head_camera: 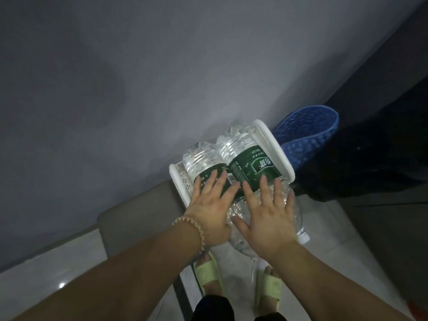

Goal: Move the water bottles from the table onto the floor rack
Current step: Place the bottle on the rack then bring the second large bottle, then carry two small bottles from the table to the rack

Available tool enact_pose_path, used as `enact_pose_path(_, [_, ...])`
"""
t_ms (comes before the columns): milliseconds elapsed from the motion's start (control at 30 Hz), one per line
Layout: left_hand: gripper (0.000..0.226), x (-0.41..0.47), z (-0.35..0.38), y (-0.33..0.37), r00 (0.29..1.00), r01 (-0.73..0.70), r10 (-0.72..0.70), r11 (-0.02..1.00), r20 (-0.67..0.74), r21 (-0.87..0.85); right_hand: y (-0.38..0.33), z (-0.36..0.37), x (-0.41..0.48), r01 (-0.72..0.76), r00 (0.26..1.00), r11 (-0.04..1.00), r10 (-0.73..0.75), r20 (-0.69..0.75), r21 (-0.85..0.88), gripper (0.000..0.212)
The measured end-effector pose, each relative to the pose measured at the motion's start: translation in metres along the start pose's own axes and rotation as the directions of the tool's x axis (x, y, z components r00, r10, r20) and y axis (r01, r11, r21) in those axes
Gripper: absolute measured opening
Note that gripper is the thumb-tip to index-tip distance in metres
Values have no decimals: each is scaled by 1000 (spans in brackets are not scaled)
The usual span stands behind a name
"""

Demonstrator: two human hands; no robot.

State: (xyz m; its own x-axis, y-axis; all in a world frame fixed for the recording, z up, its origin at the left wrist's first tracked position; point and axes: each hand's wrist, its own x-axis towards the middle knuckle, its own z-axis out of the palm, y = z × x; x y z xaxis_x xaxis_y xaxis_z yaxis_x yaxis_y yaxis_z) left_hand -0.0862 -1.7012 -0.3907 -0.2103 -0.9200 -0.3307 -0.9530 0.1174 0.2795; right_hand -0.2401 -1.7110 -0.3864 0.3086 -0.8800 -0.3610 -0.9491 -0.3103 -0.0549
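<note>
The left hand [209, 205] lies flat, fingers straight and spread, on the left bottle [203, 161]. The right hand [266, 214] presses the right bottle [245, 156] the same way. Both bottles lie side by side on the white rack [275, 144] by the wall. Their neck ends blur under the palms.

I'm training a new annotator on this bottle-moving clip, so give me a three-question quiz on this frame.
1. True or false: the left bottle and the right bottle lie on their sides on the white rack.
2. What stands just behind the rack, to the right? A) a blue basket B) a red bucket C) a cardboard box
3. Both hands lie with straight fingers on the bottles. Which one has the beaded bracelet at its wrist: the left hand or the right hand?

Key: 1 true; 2 A; 3 left.
</note>
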Motion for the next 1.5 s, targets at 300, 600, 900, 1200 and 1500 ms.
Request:
enact_pose_path(300, [90,-26,-23,94,931,224,-208,974,-300,22,63,-55,-43,233,948,972,-218,-234,37,80])
enact_pose_path(600, [94,-94,-54,252,687,509,-463,856,-560,-84,161,-133,-135,511,764,850,-518,-383,-131,82])
enact_pose_path(900, [89,-233,-78,341,463,703,-587,699,-664,-128,150,-181,-255,719,513,664,-705,-489,-204,83])
enact_pose_path(1200, [88,-408,-46,442,278,812,-624,558,-730,-168,125,-159,-424,840,293,471,-810,-508,-268,87])
enact_pose_path(1500, [83,-659,80,624,21,948,-721,235,-692,-216,120,-43,-703,968,29,132,-902,-431,-212,86])
